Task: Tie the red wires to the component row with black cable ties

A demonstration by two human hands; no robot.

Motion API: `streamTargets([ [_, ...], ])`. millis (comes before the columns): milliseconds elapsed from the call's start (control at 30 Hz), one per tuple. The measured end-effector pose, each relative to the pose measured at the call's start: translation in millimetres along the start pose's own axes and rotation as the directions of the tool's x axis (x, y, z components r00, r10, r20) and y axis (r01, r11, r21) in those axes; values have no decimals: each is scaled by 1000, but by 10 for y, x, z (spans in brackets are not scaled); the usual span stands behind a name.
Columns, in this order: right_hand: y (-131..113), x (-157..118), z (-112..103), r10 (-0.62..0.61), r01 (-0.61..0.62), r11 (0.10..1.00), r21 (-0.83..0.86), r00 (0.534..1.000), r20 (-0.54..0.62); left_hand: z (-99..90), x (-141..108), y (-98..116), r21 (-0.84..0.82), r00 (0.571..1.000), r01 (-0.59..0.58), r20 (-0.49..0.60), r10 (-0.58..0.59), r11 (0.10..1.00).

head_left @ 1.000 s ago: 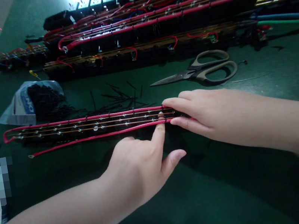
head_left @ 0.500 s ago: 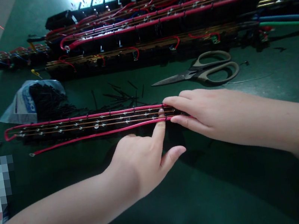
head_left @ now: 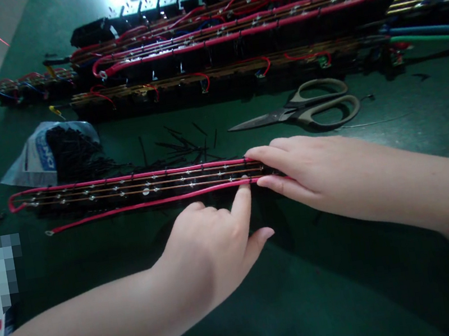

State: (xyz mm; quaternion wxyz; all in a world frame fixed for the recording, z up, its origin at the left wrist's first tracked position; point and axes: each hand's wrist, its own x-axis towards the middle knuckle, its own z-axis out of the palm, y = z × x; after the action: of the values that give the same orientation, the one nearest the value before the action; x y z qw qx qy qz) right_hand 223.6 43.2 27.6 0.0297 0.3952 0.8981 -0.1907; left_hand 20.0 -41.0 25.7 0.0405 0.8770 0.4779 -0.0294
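While the right hand (head_left: pixel 293 171) is grasping the wired strip (head_left: pixel 134 189) at its three-o'clock end, the left hand (head_left: pixel 213 243) is touching the red cable (head_left: pixel 149 204), index extended, thumb free; wired strip is lying on green table (head_left: pixel 353 284), scissors (head_left: pixel 286 114) at its two o'clock.

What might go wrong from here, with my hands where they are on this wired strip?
The red cable's near run bows away from the strip left of your left hand's fingertip, so its ring-ended tail might snag or shift. The scissors lie just beyond your right hand, which could brush the pointed blades. Loose black ties behind the strip might get caught under it.
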Motion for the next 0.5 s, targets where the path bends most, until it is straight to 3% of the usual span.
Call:
streamTargets([
  [67, -6, -2, -1, 8, -8, 1000, -3, 1000, 10, 13, -5, -52, -33, 978, -98, -189, 90, 995],
  [200, -12, -5, -5, 10, -10, 1000, -13, 1000, 6, 57, 87, -213, 40, 862, -200, -468, 195, 979],
  [300, -15, -6, -5, -2, 2, 1000, -12, 1000, -2, 123, 176, -324, 103, 794, -214, -561, 234, 971],
  [500, -21, 1, 18, 9, -9, 1000, -21, 1000, 1, 223, 234, -420, 79, 750, -266, -609, 258, 961],
])
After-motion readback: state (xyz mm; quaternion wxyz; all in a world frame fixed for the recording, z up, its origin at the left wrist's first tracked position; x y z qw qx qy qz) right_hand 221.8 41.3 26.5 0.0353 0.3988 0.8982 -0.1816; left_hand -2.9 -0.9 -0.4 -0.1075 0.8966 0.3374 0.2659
